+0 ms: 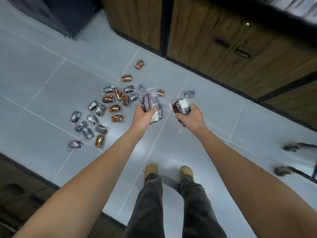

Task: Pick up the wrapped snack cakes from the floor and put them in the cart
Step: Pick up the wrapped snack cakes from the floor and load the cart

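Several wrapped snack cakes lie scattered on the grey tiled floor (51,93), some in silver wrappers (75,116) and some in orange-brown wrappers (116,118). My left hand (143,115) grips a clear-wrapped pack of dark cakes (151,102). My right hand (190,117) grips another clear-wrapped dark pack (181,106). Both hands are held out above the floor, just right of the pile. Only two cart wheels (289,147) show at the right edge.
Wooden cabinets with dark handles (223,43) line the far side of the aisle. A dark unit (56,16) stands at top left. More shelving runs along the bottom left (25,194). My feet in tan shoes (151,169) stand on the tiles below my hands.
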`<state>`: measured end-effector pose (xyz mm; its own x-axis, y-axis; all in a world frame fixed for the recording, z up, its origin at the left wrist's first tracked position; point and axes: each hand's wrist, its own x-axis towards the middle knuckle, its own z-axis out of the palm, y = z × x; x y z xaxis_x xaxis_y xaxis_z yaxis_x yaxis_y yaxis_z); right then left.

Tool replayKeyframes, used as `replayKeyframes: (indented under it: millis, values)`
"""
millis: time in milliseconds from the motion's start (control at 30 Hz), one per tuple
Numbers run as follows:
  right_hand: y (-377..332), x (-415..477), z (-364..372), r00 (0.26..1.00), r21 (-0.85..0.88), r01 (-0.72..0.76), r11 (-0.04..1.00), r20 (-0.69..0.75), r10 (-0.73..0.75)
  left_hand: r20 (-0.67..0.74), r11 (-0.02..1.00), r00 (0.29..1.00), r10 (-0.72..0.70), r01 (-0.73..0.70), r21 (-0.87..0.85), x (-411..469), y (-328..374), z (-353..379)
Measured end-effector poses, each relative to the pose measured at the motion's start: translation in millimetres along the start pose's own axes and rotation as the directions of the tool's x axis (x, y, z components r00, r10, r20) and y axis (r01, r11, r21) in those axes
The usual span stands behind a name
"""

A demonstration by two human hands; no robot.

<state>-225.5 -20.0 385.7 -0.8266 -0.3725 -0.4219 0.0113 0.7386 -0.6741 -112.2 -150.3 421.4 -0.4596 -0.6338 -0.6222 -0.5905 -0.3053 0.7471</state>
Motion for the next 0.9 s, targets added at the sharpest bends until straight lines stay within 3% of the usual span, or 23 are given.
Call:
replayKeyframes:
  millis: [233, 333, 533, 767, 900]
  values:
    - [29.8, -54.0, -111.6, 0.968, 0.141, -0.084, 0.986, -0.225, 0.115, 0.193, 0.970, 0.974, 0.117, -0.153, 0.187, -52.5, 63.4, 81.9]
    - [58.0, -83.7, -157.0, 0.924, 0.217, -0.103, 0.971, -0.341, 0.174, 0.325, 0.941, 0.935, 0.144, -0.231, 0.249, -79.7, 70.2, 128.6]
    - [132.6, -146.4, -230.8, 0.795, 0.298, -0.165, 0.940, -0.524, 0.306, 0.527, 0.918, 0.831, 0.176, -0.332, 0.217, -150.8, 53.3, 232.4]
    - [237.7, -210.2, -316.9, 0.663, 0.395, -0.230, 0.889, -0.606, 0.441, 0.675, 0.843, 0.721, 0.153, -0.452, 0.291, -241.2, 17.9, 349.8]
    - [299.4, -238.8, -369.4, 0.636, 0.448, -0.232, 0.863, -0.602, 0.483, 0.727, 0.816, 0.670, 0.150, -0.499, 0.292, -286.3, 2.0, 416.2]
